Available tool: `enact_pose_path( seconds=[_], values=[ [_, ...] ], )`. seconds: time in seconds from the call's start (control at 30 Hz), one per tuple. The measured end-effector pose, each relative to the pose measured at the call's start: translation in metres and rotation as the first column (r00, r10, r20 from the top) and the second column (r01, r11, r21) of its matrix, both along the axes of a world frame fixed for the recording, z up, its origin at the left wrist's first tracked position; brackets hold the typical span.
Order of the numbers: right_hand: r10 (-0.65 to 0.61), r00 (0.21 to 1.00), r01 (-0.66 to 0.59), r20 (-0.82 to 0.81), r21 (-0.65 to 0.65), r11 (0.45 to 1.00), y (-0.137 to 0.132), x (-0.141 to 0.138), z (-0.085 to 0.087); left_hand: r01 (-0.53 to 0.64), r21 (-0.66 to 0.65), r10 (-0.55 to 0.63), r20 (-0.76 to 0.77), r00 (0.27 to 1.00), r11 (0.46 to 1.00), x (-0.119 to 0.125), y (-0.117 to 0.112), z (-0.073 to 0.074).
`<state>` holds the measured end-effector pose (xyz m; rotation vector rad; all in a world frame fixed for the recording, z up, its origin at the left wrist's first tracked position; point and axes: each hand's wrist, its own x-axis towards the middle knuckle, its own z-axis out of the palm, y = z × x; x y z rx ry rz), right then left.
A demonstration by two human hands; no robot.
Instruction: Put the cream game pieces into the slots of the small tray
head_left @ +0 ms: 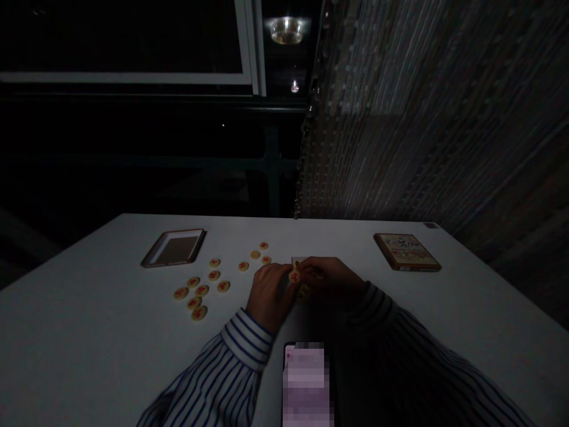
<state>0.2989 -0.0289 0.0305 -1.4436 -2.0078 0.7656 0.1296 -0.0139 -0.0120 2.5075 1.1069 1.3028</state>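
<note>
My two hands meet over the middle of the white table point(111, 344). A round xiangqi piece with a red character point(294, 277) sits between the fingertips. My left hand point(271, 293) is closed on it, thumb towards the right hand. From the other side, my right hand point(332, 277) pinches at a second piece with a dark mark point(297, 264), partly covered by the fingers. Below them, more pieces point(304, 291) lie in shadow and are hard to make out. To the left, several red-marked pieces point(201, 290) are scattered flat on the table.
An open shallow box tray point(173, 248) lies at the back left. The printed box lid point(406, 250) rests at the back right. A phone with a lit, blurred screen point(306, 385) lies in front of me. Behind the table hangs a string curtain point(373, 118).
</note>
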Motion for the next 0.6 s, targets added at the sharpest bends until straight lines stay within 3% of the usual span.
enact_pose_path(
  seconds=[0.2, 0.6],
  values=[
    [0.009, 0.999, -0.009, -0.034, 0.003, 1.0, 0.001, -0.0002, -0.0011, 0.005, 0.01, -0.005, -0.006, 1.0, 1.0, -0.0003, -0.0018, 0.0003],
    [-0.002, 0.998, -0.004, 0.069, 0.083, 0.997, 0.0016, 0.0032, 0.0009, 0.028, 0.014, -0.028, 0.057, 0.998, 1.0, 0.0029, -0.0061, 0.0072]
  ],
)
